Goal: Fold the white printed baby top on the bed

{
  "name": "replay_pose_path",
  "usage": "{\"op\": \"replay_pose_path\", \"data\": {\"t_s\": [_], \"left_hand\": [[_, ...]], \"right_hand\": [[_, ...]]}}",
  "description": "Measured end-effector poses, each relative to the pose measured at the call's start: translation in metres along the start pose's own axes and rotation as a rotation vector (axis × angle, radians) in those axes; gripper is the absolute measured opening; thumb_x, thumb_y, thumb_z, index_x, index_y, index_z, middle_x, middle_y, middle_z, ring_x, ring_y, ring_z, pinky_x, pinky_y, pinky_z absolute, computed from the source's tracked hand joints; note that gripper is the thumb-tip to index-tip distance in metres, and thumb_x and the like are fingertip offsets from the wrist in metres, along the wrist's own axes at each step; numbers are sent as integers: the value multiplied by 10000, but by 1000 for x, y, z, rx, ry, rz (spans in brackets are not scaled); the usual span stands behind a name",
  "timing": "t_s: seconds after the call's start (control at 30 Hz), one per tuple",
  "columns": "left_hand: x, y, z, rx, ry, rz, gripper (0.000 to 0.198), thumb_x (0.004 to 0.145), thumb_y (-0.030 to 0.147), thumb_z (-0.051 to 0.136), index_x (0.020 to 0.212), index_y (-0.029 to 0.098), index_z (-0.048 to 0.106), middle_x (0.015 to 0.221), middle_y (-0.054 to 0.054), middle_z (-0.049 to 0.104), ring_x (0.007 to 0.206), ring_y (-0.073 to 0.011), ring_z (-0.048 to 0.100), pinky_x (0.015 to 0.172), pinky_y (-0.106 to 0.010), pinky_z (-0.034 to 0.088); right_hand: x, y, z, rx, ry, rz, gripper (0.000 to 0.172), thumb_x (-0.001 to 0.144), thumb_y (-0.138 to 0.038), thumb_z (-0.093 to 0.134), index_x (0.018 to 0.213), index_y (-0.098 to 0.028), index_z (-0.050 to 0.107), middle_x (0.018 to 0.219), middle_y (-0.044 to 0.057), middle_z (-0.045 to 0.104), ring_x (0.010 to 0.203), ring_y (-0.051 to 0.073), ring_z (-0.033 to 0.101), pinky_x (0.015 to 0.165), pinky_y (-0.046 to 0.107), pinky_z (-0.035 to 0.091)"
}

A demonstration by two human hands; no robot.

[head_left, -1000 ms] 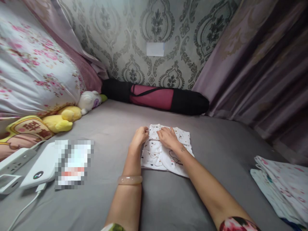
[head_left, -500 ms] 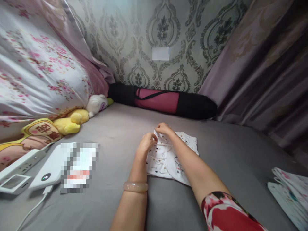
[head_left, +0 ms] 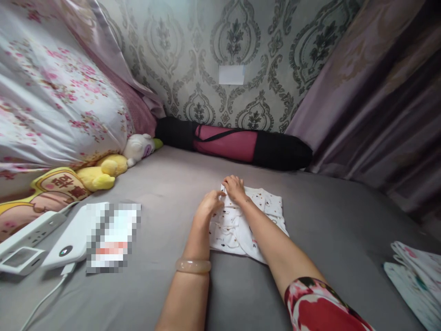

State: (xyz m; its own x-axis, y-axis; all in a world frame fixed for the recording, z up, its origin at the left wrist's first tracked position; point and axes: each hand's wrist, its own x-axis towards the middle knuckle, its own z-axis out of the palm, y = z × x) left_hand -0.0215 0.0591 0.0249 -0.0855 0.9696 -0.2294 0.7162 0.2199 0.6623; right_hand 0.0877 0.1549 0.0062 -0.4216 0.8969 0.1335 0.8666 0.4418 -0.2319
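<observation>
A white baby shirt with small dark and brown prints lies folded on the grey bed sheet, its front edge toward me. My left hand is at the shirt's left edge, thumb and fingers closed on the cloth there; a pale bangle circles that wrist. Over the far left corner, my right hand rests palm down with its fingers laid on the fabric. My right forearm crosses above the shirt and covers part of its printed front.
A black and red rolled bag lies along the wall. Plush toys line the left side, before a floral cloth. Nearer are a power strip, a white power bank with cable, and a blurred-out object. Folded clothes lie at right.
My right hand has gone from a raised pinch at the far left corner to lying flatter on the cloth. My left hand has barely moved.
</observation>
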Motion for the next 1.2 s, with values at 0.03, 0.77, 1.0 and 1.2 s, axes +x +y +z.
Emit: {"op": "replay_pose_path", "data": {"t_s": [0.03,0.77,1.0,1.2], "left_hand": [[0,-1,-1,-9,5,10,473,730,149,578,1195,206,649,745,-6,646,615,-115,583,599,-196,452],[7,-6,-4,-64,178,-15,375,813,170,494,1126,96,687,1049,-171,716,979,-247,659,838,-298,470],[0,6,-5,-50,196,13,354,846,183,470,1118,115,687,1016,-144,725,970,-225,662,826,-270,470],[-3,17,2,-27,177,87,355,862,208,456,1137,149,674,1044,-118,719,972,-216,655,831,-267,468]], "right_hand": [[1,3,-4,9,-26,-10,268,997,-280,400,1087,-225,646,1141,64,634,1098,225,522,917,326,352],[-54,-10,-2,-19,-155,-183,600,1004,-389,207,1490,-43,264,1553,128,213,1434,224,150,1165,416,81],[-84,6,-22,-40,-80,-44,605,1000,-385,233,1492,-34,256,1555,128,198,1440,234,115,1164,446,20],[-96,13,-11,-11,-96,-4,580,991,-363,246,1489,-68,287,1560,101,202,1437,233,126,1163,440,59]]}}
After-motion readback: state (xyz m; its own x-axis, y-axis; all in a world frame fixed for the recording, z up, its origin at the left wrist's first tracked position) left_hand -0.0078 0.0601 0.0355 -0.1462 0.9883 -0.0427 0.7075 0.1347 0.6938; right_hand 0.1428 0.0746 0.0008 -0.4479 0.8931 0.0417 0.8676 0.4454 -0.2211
